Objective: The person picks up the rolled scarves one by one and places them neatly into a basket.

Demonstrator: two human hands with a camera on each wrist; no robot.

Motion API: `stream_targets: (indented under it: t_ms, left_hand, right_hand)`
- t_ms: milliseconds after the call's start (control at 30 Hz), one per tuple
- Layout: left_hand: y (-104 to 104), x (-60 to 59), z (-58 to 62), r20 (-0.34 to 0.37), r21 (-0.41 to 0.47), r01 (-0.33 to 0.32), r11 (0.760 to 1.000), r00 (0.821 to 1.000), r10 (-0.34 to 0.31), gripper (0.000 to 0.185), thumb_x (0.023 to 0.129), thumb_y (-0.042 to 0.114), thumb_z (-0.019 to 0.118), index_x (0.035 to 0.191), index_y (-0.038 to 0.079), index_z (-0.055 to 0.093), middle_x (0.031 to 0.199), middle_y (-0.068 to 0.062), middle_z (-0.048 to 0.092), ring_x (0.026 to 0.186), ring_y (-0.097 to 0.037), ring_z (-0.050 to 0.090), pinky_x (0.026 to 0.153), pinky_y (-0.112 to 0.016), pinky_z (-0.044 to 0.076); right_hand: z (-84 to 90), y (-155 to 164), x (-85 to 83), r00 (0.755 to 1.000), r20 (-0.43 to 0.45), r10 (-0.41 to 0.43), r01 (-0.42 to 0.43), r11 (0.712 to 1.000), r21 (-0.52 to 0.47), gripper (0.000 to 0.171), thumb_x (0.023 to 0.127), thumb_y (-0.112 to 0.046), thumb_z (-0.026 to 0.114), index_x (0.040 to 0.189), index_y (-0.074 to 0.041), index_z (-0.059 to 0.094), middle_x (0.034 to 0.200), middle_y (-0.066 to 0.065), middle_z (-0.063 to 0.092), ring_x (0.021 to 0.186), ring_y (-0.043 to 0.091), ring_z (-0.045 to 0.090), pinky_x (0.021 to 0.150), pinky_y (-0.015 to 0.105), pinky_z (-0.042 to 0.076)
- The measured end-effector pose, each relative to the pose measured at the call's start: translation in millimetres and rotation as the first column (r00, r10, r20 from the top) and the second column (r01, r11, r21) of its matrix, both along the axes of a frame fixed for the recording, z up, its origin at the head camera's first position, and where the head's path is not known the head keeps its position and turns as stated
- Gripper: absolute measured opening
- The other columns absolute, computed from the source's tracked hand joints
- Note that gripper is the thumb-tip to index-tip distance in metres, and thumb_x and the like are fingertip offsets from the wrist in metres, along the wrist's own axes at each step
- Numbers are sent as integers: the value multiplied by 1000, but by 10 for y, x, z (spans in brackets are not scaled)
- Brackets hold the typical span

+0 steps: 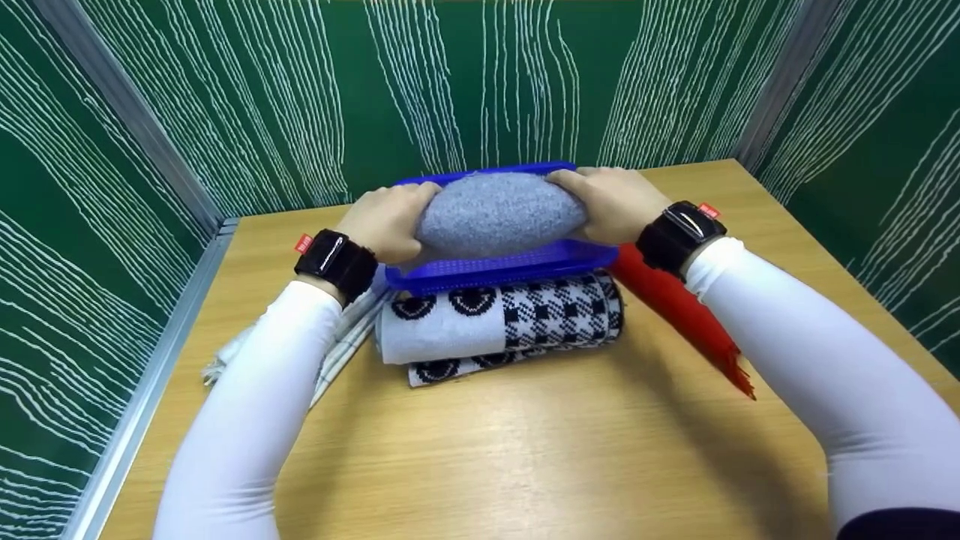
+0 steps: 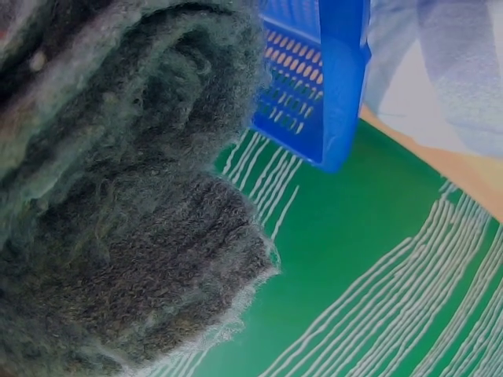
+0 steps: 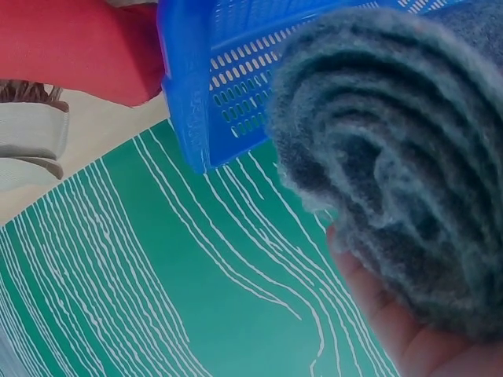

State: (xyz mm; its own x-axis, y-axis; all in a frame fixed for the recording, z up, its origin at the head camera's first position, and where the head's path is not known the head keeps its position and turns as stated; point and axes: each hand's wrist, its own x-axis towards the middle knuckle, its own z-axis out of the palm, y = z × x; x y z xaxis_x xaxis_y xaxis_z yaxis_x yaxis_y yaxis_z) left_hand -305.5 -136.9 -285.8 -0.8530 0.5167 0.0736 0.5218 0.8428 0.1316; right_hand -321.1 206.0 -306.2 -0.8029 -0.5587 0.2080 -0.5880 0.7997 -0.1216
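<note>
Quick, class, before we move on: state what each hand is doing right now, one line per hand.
Left hand: holding one end of the grey roll.
Right hand: holding the other end.

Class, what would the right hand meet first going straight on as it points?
The right hand would first meet the grey roll it grips; beyond, perhaps the green wall, though depth is unclear.

A: Tabletop items?
B: White knit roll with black patterning [image 1: 442, 330], crosswise on the pale wood-grain table [image 1: 487, 457]. To its right, a red fringed cloth [image 1: 667, 307], lying diagonally; to its left, a white checked cloth [image 1: 352, 337].
A: Surroundings?
B: Green panels with wavy white lines [image 1: 465, 82]; grey metal corner posts [image 1: 116, 90].
</note>
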Motion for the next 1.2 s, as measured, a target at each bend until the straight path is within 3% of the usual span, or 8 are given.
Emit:
stream_targets:
  t_ms: [700,1200]
  left_hand:
    - [39,-102,-89,-27,-10,-13,1000,1000,13,67,84,9,77,148,11,57,143,-14,69,132,-38,66,114,-59,53]
    - [22,-205,-161,-16,-35,-45,998,999,44,67,82,7,75,147,12,58,143,-15,69,130,-39,67,112,-60,54]
  right_hand:
    - [-61,-15,-147,1000,21,-22,22,999,32,81,86,-19,88,158,-10,51,143,30,66,127,52,66,112,70,51]
    - [-111,-53,-285,995,90,-29,24,998,53,84,87,-24,88,160,-11,49,149,28,63,132,51,63,115,71,48]
